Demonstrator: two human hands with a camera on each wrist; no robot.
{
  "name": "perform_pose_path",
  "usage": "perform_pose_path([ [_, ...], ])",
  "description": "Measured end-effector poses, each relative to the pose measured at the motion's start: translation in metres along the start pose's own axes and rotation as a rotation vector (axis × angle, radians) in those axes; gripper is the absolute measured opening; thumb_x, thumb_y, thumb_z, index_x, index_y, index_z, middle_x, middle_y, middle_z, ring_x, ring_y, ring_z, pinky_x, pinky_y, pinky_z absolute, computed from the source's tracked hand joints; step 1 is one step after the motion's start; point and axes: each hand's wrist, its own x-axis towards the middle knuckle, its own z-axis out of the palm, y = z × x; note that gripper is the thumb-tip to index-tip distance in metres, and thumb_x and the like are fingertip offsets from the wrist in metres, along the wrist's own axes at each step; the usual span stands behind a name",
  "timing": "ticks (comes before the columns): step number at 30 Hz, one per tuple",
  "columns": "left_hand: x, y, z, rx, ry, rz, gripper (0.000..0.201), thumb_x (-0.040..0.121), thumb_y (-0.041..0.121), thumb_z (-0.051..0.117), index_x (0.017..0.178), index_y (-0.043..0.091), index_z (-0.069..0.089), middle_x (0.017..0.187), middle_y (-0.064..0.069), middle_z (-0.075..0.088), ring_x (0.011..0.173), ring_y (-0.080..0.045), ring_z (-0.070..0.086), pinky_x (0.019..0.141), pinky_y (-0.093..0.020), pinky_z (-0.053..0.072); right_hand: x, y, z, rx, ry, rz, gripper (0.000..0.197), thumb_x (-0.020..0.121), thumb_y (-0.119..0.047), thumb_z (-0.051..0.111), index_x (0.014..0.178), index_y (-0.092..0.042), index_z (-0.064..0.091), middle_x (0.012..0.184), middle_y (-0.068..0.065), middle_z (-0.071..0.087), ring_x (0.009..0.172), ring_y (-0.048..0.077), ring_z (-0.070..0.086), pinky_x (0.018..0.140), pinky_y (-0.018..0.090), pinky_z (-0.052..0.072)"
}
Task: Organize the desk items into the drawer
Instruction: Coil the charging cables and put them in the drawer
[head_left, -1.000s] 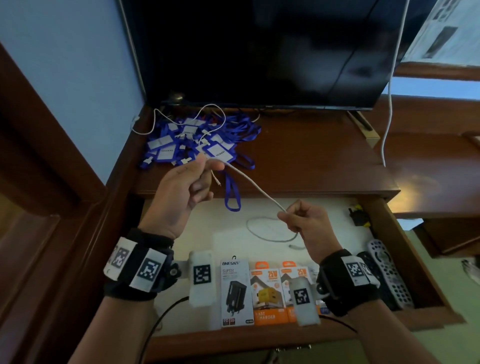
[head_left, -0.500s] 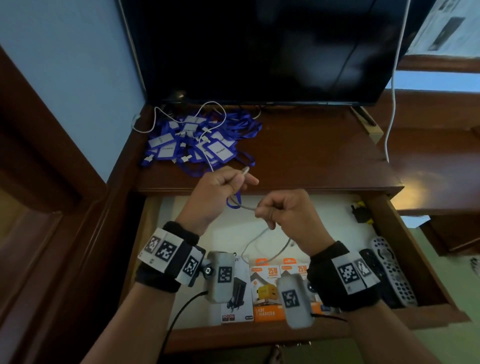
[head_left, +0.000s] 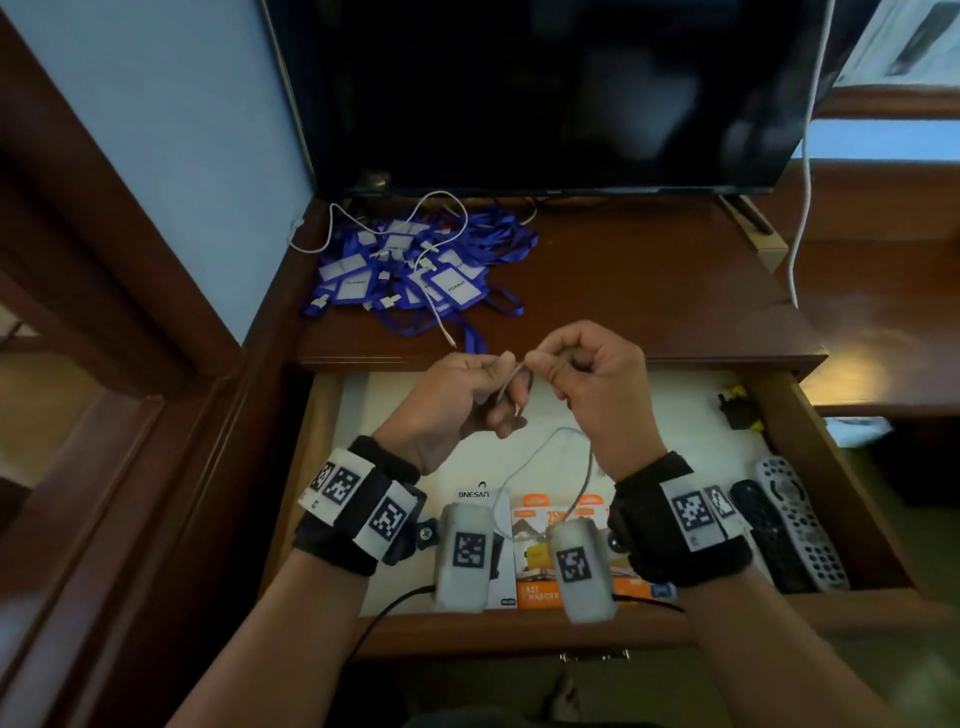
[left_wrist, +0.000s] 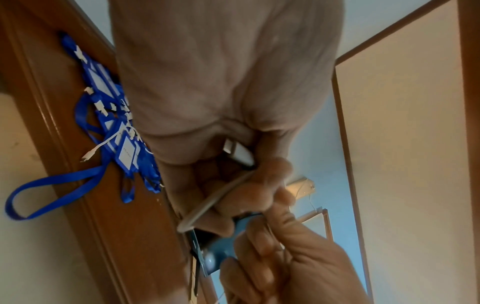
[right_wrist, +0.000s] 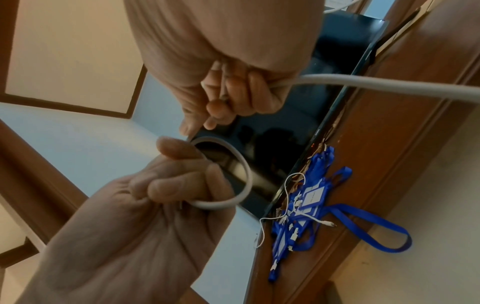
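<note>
Head view: left hand (head_left: 457, 405) and right hand (head_left: 592, 384) raised close together above the open drawer (head_left: 852, 499), both curled around a thin white cable (head_left: 524, 382). Small loop pinched between them; the rest of the cable trailing down toward the drawer floor. Inside the drawer: charger boxes (head_left: 535, 551) along the front edge, two remotes (head_left: 789, 525) at the right, a black-and-yellow plug (head_left: 737, 410) at the far right corner. On the desk (head_left: 649, 291) behind: a heap of blue lanyards (head_left: 415, 270) with a second white cable across it, and a dark monitor (head_left: 545, 93).

Left wrist view: fingers of the left hand closed on the cable, its white connector (left_wrist: 237, 153) tucked against the palm; right hand's fingertips touching just below, blurred.

Right wrist view: right fingers wrapped around the cable, perhaps over two strands. Loop curving to the left hand's pinch.
</note>
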Motion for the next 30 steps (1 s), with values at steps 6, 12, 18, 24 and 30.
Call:
perform_pose_path([
  [6,-0.007,-0.001,0.002,-0.182,0.048,-0.058,0.044,0.1,0.029,0.041,0.058,0.015,0.046,0.044,0.005,0.024,0.041,-0.012,0.024,0.059,-0.028,0.039,-0.004,-0.006,0.007,-0.096,-0.137,0.043,0.02,0.09,-0.014,0.063,0.085,0.004,0.069,0.048,-0.015,0.048,0.044,0.001,0.038,0.046,0.01,0.03],
  [12,-0.009,-0.002,0.003,-0.099,0.129,-0.005,0.052,0.098,0.032,0.045,0.048,0.02,0.04,0.046,0.003,0.025,0.045,-0.013,0.027,0.062,-0.029,0.037,-0.008,-0.017,0.006,-0.075,-0.215,0.117,0.041,0.091,-0.024,0.061,0.074,0.014,0.06,0.043,-0.01,0.042,0.04,0.003,0.032,0.043,0.011,0.028],
  [18,-0.01,-0.009,0.002,-0.118,0.086,0.043,0.045,0.09,0.041,0.046,0.056,0.012,0.052,0.055,-0.008,0.037,0.06,-0.02,0.045,0.068,-0.029,0.047,-0.003,-0.023,0.005,-0.055,-0.161,0.086,0.024,0.088,-0.01,0.064,0.076,0.011,0.062,0.041,-0.016,0.049,0.04,-0.001,0.045,0.044,0.007,0.034],
  [24,-0.014,-0.005,0.004,-0.261,0.198,0.066,0.045,0.098,0.036,0.041,0.061,0.012,0.046,0.046,0.003,0.027,0.042,-0.013,0.028,0.063,-0.03,0.041,-0.002,-0.015,0.011,0.044,-0.171,0.076,0.018,0.089,-0.01,0.062,0.082,0.005,0.064,0.045,-0.014,0.048,0.041,0.001,0.037,0.043,0.011,0.03],
  [30,-0.02,0.019,-0.022,-0.461,0.313,0.187,0.045,0.1,0.034,0.043,0.058,0.017,0.044,0.048,0.005,0.03,0.04,-0.01,0.023,0.06,-0.027,0.039,-0.004,0.019,0.011,0.207,-0.105,0.303,0.023,0.087,-0.014,0.066,0.066,-0.012,0.055,0.05,-0.006,0.035,0.046,0.01,0.024,0.043,0.021,0.022],
])
